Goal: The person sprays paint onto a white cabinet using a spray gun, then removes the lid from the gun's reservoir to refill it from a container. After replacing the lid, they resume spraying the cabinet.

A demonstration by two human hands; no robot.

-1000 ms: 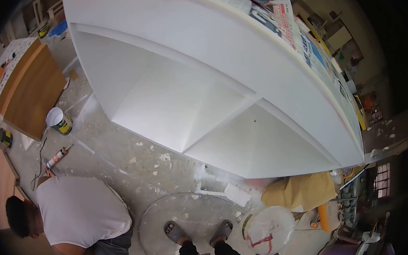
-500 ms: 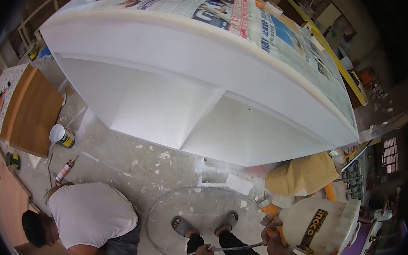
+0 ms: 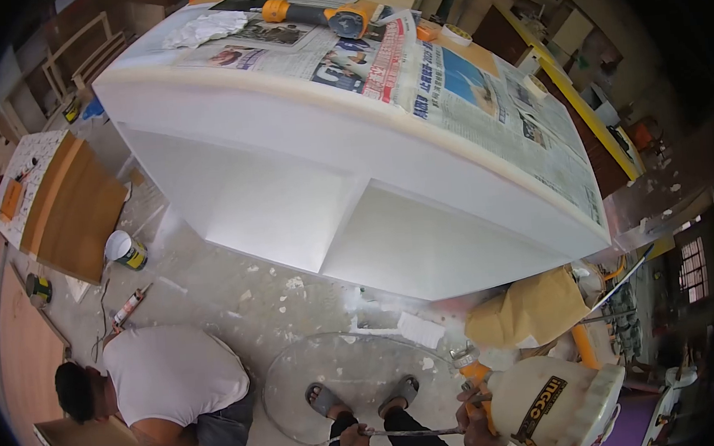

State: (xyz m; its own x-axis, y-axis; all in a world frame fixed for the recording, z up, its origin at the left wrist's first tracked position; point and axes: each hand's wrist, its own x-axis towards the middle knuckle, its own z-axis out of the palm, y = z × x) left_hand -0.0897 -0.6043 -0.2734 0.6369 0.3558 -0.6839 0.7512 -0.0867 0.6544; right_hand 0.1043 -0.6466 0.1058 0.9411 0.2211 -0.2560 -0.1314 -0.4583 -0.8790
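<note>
My right hand [image 3: 475,425] is wrapped round the orange handle of a paint sprayer [image 3: 547,397], whose big off-white cup carries a dark label with lettering. The sprayer's nozzle points up toward the white cabinet [image 3: 238,102]. My left hand [image 3: 355,439] is closed on the grey hose [image 3: 411,432], which runs across to the sprayer's handle and also loops over the floor. In front of me, the cabinet shows two open compartments with white insides. Newspaper [image 3: 469,97] covers its upper face.
A co-worker in a white shirt [image 3: 172,372] bends over a wooden panel at left. Nearby are a paint can [image 3: 127,249], a sealant tube [image 3: 129,308] and a wooden box [image 3: 79,211]. An orange-black power tool [image 3: 345,18] lies on the newspaper. A brown paper bag [image 3: 527,310] sits right.
My view has tilted up, so more of the cabinet's newspaper-covered face and the power tool show. Both hands keep their holds on the hose and sprayer. The co-worker is bent slightly lower.
</note>
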